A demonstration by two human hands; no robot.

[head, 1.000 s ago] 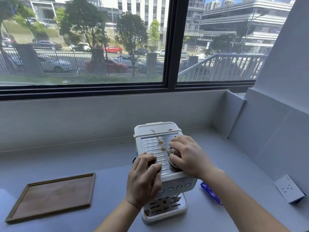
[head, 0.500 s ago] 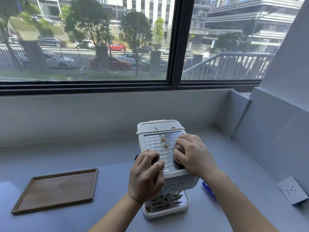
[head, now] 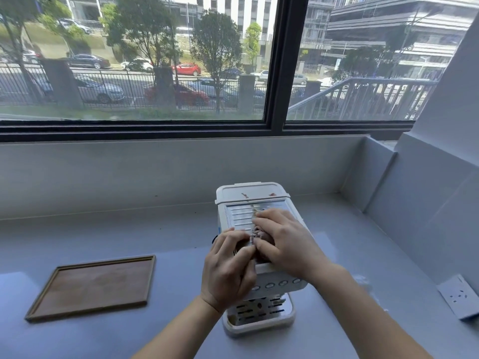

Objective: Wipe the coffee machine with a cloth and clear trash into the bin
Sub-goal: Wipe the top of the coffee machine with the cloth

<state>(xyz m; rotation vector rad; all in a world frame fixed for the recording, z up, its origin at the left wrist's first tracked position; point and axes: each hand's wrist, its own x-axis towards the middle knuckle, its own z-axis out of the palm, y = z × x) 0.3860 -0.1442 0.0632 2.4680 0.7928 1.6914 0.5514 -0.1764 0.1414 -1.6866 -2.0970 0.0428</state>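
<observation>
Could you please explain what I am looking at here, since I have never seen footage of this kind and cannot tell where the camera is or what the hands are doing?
There is no robot: the one picture comes from a wide-angle camera worn on a person's head, looking forward and down, so the two bare arms reaching in from the bottom edge are the wearer's own.

Both hands rest on top of a small white coffee machine that stands on a grey counter below a window. The left hand grips the machine's left front corner. The right hand presses something brownish, seemingly a wiping cloth, onto the ribbed metal top; most of it is hidden under the fingers. Brown stains show further back on the top.

To the left lies a flat wooden tray. To the right a white socket sits on the wall.
</observation>
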